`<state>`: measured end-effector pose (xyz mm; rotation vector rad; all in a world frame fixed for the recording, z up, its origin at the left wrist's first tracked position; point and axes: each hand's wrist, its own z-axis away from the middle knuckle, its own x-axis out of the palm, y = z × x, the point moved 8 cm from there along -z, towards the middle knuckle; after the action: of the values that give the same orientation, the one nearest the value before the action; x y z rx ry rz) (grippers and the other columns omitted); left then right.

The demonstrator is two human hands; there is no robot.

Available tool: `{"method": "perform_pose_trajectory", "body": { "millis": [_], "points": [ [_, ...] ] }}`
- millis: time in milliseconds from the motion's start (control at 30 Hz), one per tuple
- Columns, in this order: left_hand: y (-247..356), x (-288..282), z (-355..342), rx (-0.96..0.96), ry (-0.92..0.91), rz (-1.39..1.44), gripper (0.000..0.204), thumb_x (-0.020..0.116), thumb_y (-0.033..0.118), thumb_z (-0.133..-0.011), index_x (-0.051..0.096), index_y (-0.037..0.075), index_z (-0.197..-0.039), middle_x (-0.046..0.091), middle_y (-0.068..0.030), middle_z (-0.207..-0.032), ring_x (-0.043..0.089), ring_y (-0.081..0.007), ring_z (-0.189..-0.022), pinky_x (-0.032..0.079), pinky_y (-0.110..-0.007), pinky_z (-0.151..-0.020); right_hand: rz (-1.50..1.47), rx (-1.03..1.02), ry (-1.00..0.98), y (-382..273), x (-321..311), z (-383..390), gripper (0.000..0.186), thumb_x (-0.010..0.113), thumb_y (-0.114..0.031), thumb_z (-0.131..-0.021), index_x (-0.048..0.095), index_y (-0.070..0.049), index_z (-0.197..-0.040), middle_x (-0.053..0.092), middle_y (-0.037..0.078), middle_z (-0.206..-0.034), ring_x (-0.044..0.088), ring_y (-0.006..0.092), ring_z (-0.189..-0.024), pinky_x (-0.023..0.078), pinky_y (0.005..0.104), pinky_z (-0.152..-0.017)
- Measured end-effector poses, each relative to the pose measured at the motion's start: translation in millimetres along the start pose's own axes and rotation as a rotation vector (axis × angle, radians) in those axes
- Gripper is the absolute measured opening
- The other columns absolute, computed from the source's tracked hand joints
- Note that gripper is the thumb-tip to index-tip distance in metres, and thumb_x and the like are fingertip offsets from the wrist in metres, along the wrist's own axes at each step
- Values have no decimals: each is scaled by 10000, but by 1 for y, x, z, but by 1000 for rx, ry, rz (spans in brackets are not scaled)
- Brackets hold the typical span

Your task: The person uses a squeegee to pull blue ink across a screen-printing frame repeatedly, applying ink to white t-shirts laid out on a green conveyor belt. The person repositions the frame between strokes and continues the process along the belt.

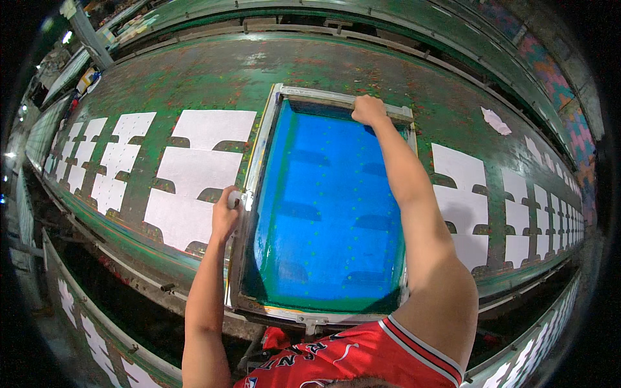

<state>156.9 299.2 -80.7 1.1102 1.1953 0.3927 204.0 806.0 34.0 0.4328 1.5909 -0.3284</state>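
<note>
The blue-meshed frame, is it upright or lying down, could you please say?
Lying down: the frame shows its blue mesh face-up; whether slightly tilted, I cannot tell.

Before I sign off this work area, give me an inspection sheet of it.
Surface: long green table, worn and flecked with coloured specks.
Job's things: metal frame around a blue panel; white pieces laid in rows on both sides.
Clutter: crumpled white scrap beyond the right-hand rows.
Left hand: fingers around a white knob at the frame's left side.
Right hand: curled at the frame's far edge; what it grips is hidden.
Cables: nothing seen.
Surroundings: white pieces on another surface at lower left; multicoloured patterned area at far right.
</note>
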Motion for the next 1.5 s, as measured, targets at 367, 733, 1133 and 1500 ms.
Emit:
{"method": "perform_pose_trajectory", "body": {
  "millis": [367,733,1133,1500],
  "points": [
    [-12,4,2,42,-8,-13,501,683,72,-816,583,154,-1300,713,-229,-940,716,-364,-879,540,-433,-784,-10,6,-37,-65,1,183,195,658,-144,-719,778,-63,-850,740,212,-927,727,386,-884,580,501,-755],
    [-8,4,3,96,-10,-120,523,650,106,-836,549,194,-1342,703,-280,-1024,682,-466,-977,528,-501,-832,-104,-21,-51,-168,-1,433,175,647,-140,-720,756,-95,-849,725,145,-877,723,336,-797,561,489,-666],
    [-4,1,11,69,28,-202,523,599,120,-845,550,224,-1355,708,-281,-1031,682,-453,-992,516,-513,-848,-192,-53,123,-234,12,581,426,728,-69,-606,639,-10,-1018,652,98,-1059,671,246,-1002,567,376,-832],
    [-6,-2,15,100,122,-207,531,663,159,-826,565,106,-1345,700,-293,-1081,677,-464,-1018,522,-509,-886,-270,-229,-26,-228,12,602,670,703,-71,-654,564,46,-1298,582,213,-1352,573,350,-1266,472,438,-1060]
  ]
}}
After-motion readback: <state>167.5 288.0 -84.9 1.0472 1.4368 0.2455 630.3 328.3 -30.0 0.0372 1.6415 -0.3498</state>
